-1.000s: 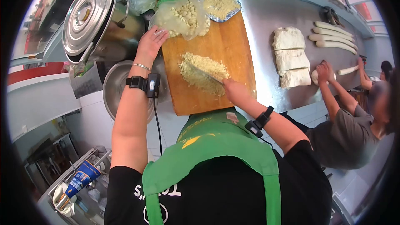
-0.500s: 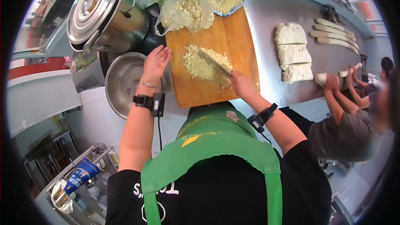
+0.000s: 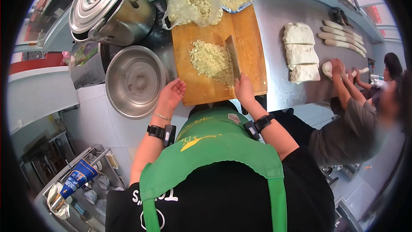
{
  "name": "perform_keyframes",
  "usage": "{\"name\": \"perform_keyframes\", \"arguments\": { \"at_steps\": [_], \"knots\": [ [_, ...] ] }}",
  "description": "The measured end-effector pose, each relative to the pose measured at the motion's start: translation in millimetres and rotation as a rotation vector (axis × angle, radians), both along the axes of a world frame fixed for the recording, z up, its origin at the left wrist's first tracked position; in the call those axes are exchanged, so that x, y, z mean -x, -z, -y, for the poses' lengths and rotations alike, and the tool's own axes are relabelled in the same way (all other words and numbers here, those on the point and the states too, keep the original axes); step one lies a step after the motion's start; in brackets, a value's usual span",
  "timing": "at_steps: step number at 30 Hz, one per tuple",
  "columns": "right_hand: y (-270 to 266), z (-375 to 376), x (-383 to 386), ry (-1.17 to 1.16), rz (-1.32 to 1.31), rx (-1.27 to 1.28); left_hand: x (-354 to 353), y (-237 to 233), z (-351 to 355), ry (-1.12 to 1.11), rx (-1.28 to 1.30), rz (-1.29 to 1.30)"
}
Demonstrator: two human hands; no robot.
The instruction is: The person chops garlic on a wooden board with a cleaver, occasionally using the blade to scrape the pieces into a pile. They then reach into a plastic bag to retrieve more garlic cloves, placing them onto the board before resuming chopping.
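My right hand [image 3: 244,90] is closed around the handle of a cleaver [image 3: 233,57]. Its blade stands along the right side of a pile of finely chopped garlic [image 3: 210,61] on the wooden cutting board [image 3: 251,62]. Near the board's lower left corner, my left hand [image 3: 173,93] is held palm up, fingers loosely bent and holding nothing. Peeled garlic cloves [image 3: 201,5] fill a clear plastic bag at the back of the board. Beside them, a blue-and-white dish [image 3: 249,2] holds more minced garlic.
A steel basin [image 3: 112,79] sits left of the board, below a large lidded pot [image 3: 124,23]. On the metal counter [image 3: 274,13] lie dough blocks [image 3: 300,53] and several dough strips [image 3: 343,32]. Another person's hands [image 3: 337,67] press dough at the right.
The cleaver has moved from across the garlic to the pile's right side, its blade now steeper. My left hand has come down toward the board's lower left corner.
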State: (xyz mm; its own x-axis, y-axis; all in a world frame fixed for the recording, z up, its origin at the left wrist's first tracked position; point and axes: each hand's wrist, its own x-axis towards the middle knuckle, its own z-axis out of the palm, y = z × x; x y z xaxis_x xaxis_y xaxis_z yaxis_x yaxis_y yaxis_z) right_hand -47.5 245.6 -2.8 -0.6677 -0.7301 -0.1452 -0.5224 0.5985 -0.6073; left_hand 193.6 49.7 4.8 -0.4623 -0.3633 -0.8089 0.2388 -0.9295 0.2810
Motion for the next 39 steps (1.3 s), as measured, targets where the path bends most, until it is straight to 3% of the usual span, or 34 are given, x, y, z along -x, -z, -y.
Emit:
{"name": "perform_keyframes", "arguments": {
  "at_steps": [5, 7, 10, 13, 19, 23, 25, 39],
  "knots": [
    [-13.4, 8.8, 1.6, -0.073, -0.028, 0.051, -17.8, 9.4, -18.4, 0.007, -0.091, 0.039],
    [-3.3, 19.8, 9.8, -0.208, -0.062, -0.105, -19.1, 9.3, -28.3, -0.016, -0.105, 0.091],
    [-23.0, 24.8, 7.2, -0.207, -0.103, -0.058, -23.4, 12.3, -29.9, -0.05, -0.103, 0.143],
    [-6.6, 27.2, 3.8, -0.285, -0.108, -0.125, -27.7, 16.1, -36.6, -0.041, -0.078, 0.101],
    [-32.2, 37.6, -2.4, -0.3, -0.097, -0.08, -27.7, 5.8, -34.9, -0.043, -0.063, 0.066],
    [-6.9, 48.5, 6.1, -0.369, -0.083, -0.1, -32.5, 7.5, -39.5, -0.052, -0.128, 0.052],
    [-29.4, 51.4, -3.1, -0.343, -0.086, -0.114, -37.7, 6.8, -42.4, -0.056, -0.102, 0.044],
    [-19.8, 65.1, -2.6, -0.365, -0.05, -0.109, -47.4, 10.9, -47.2, -0.065, -0.132, 0.02]
  ]
}}
